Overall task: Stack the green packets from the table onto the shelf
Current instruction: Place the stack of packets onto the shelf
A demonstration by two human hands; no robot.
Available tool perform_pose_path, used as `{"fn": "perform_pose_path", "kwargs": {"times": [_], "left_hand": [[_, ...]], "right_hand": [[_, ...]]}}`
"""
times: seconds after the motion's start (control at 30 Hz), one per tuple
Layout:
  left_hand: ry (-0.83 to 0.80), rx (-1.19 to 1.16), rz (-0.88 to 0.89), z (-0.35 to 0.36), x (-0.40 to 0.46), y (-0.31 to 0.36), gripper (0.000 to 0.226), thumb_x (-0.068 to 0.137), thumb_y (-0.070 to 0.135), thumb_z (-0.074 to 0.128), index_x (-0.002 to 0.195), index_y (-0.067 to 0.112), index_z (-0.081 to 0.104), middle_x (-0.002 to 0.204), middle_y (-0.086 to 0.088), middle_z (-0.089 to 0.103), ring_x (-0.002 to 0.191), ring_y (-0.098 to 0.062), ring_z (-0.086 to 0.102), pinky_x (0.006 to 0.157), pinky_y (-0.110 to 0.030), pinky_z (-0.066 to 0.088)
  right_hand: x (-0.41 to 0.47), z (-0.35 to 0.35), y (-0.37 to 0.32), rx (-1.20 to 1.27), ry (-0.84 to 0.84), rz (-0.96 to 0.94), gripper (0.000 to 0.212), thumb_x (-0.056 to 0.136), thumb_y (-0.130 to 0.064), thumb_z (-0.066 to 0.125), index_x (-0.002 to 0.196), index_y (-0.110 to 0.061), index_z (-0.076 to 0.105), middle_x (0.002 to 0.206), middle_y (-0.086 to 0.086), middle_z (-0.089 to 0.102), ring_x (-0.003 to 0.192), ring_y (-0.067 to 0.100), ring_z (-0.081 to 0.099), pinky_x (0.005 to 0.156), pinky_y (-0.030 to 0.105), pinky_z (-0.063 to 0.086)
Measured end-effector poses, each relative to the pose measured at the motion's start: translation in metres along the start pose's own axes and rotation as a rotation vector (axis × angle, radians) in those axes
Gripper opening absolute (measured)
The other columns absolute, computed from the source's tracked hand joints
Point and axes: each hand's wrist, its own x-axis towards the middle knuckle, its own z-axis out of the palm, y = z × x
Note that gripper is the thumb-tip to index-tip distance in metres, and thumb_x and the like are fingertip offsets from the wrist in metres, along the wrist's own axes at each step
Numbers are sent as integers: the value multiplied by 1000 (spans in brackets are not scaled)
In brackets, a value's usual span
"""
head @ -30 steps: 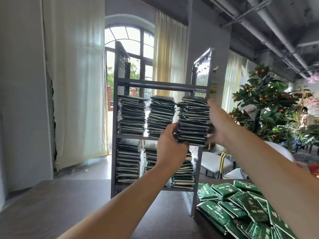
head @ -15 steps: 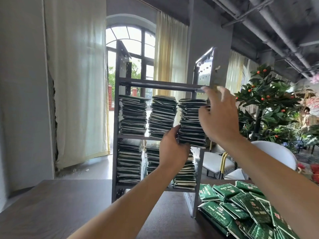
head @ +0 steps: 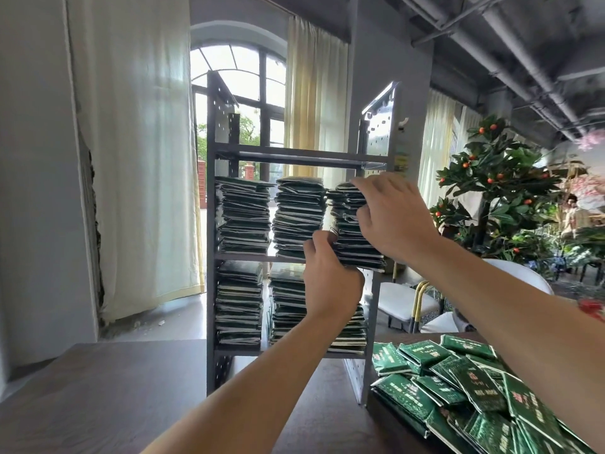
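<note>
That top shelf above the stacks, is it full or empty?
Empty as far as can be seen: the top shelf shows no packets from this low angle, while the middle shelf carries three tall stacks.

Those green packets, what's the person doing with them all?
A person is filling a metal shelf with green packets. Both hands are up at the right-hand stack on the middle level: the left hand holds it near the bottom, and the right hand touches its top and side, steadying it. A pile of loose packets waits on the table.
</note>
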Motion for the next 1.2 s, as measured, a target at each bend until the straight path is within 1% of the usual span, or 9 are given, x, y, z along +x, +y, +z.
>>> {"fn": "perform_pose_path", "kwargs": {"times": [0.1, 0.17, 0.27, 0.37, 0.47, 0.67, 0.77, 0.87, 1.2], "left_hand": [[-4, 110, 15, 0, 2, 3, 52, 79, -1, 64, 125, 17, 44, 125, -2, 45, 84, -23, 53, 61, -26, 38], [-13, 181, 33, -1, 1, 3, 55, 80, 2, 66, 128, 17, 42, 126, -3, 45, 80, -23, 52, 62, -30, 38], [-38, 239, 43, -2, -4, 1, 60, 84, 12, 68, 136, 19, 39, 128, 0, 43, 81, -19, 47, 58, -26, 33], [-34, 245, 66, -5, -5, -1, 58, 88, 20, 69, 138, 20, 40, 129, -1, 46, 88, -21, 49, 72, -30, 38], [-22, 269, 95, -4, 0, -1, 51, 89, 19, 68, 134, 17, 43, 129, -3, 49, 89, -22, 53, 75, -33, 41], [-2, 270, 84, -2, 10, -2, 50, 91, 17, 70, 135, 13, 47, 128, -6, 54, 95, -17, 45, 80, -30, 39], [-4, 309, 77, -1, 14, -2, 45, 90, 19, 71, 130, 12, 50, 122, -6, 59, 96, -20, 50, 78, -32, 39], [-3, 391, 74, -1, 17, 0, 39, 90, 21, 71, 122, 11, 51, 113, -7, 63, 98, -28, 60, 72, -34, 39], [-18, 586, 61, -1, 22, 7, 33, 94, 26, 69, 117, 8, 51, 105, -12, 69, 101, -35, 65, 68, -37, 42]], "right_hand": [[2, 3, 2, -20, -10, 28, 48, 97, -20, 44, 146, -16, 47, 134, 11, 61, 130, 34, 47, 105, 53, 37], [1, 5, 0, -49, -12, 43, 49, 98, -23, 43, 147, -18, 46, 135, 10, 61, 131, 35, 46, 105, 56, 37], [1, 6, -2, -94, -12, 67, 49, 97, -26, 44, 146, -19, 48, 129, 10, 64, 123, 38, 49, 100, 55, 39], [3, 3, 0, -96, -31, 82, 52, 96, -29, 37, 145, -17, 48, 126, 11, 65, 117, 37, 50, 99, 53, 41], [4, 1, 3, -78, -43, 88, 53, 96, -29, 36, 147, -14, 45, 130, 13, 64, 119, 38, 49, 99, 49, 38], [10, 0, 6, -37, -64, 78, 53, 100, -27, 41, 151, -17, 40, 142, 13, 55, 128, 36, 45, 105, 46, 35], [10, 0, 8, -9, -80, 69, 53, 100, -26, 42, 152, -17, 39, 141, 14, 55, 125, 37, 48, 103, 46, 41], [12, 0, 9, 33, -83, 55, 53, 100, -25, 42, 152, -18, 39, 141, 15, 54, 117, 38, 56, 92, 43, 49], [15, 0, 6, -18, -111, 79, 52, 101, -28, 42, 151, -19, 36, 146, 15, 46, 113, 41, 59, 80, 40, 46]]}}
